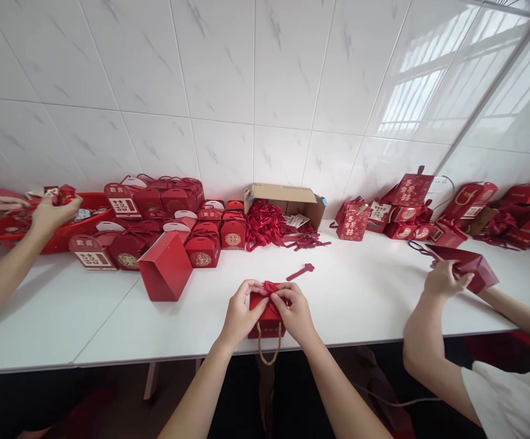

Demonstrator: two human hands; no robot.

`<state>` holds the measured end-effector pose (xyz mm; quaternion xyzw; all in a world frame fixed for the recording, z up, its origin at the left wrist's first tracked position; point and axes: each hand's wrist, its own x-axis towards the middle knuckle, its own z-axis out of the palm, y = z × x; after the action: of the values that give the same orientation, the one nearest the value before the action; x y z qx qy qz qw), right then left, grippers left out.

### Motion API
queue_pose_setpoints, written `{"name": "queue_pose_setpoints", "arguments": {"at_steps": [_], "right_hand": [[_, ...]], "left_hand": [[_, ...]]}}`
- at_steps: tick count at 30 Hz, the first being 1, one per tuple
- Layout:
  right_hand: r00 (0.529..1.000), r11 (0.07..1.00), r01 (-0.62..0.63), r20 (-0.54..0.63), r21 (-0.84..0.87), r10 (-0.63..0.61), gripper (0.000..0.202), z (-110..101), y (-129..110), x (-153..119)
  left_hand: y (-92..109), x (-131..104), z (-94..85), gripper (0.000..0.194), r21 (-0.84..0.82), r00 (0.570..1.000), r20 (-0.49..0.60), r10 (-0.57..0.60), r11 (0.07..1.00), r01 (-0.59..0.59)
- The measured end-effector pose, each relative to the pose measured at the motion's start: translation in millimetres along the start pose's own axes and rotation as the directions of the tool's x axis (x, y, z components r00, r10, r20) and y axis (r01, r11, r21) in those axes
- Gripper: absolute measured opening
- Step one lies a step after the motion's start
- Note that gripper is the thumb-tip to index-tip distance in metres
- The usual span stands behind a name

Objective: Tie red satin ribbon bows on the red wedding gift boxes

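Observation:
A small red gift box (pixel 266 330) lies at the table's front edge, its gold rope handle (pixel 269 361) hanging over the edge. On top of the box is a red ribbon bow (pixel 270 286). My left hand (pixel 244 308) pinches the bow's left side between thumb and fingers. From the right, my right hand (pixel 296 310) pinches the bow's other side. Both thumbs meet near the knot, and the fingers partly hide the ribbon. Just beyond the box, a dark red strip with a flower-shaped end (pixel 300 272) rests on the white table (pixel 338 292).
A plain red box (pixel 166 268) stands left, before rows of decorated boxes (pixel 155 204). A cardboard carton (pixel 287 192) with red ribbons (pixel 267 225) is against the wall. At right, a co-worker's hands hold a dark red box (pixel 472 268); another co-worker's hands are over a red basin (pixel 88 216).

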<state>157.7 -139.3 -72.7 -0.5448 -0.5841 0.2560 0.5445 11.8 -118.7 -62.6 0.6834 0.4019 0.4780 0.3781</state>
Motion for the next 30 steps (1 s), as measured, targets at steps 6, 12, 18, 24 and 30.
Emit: {"name": "queue_pose_setpoints", "arguments": {"at_steps": [6,12,18,24,30], "right_hand": [[0.987,0.986,-0.146,0.081,0.075,0.14,0.025,-4.4,-0.5,0.8],[0.974,0.932,-0.225,0.077,0.283,0.211,0.026,0.6,-6.1,-11.3],[0.977,0.963,-0.212,0.048,0.168,0.207,0.038,-13.0,-1.9,-20.2],[0.988,0.999,0.029,0.151,-0.023,-0.025,0.034,-35.3,6.2,-2.1],[0.964,0.981,0.157,0.232,-0.116,-0.127,0.014,-42.1,-12.7,8.8]], "left_hand": [[2.4,-3.3,-0.3,0.008,0.013,0.999,0.041,0.036,0.999,-0.036],[-2.9,-0.5,3.0,0.014,0.002,0.998,0.053,0.025,1.0,-0.025],[-6.3,1.3,-3.7,0.015,-0.01,0.995,0.103,-0.01,1.0,0.011],[4.6,4.5,-15.9,0.014,0.043,0.975,0.221,-0.02,0.999,0.011],[8.6,11.2,-25.1,0.014,0.079,0.963,0.271,0.009,0.996,-0.031]]}}
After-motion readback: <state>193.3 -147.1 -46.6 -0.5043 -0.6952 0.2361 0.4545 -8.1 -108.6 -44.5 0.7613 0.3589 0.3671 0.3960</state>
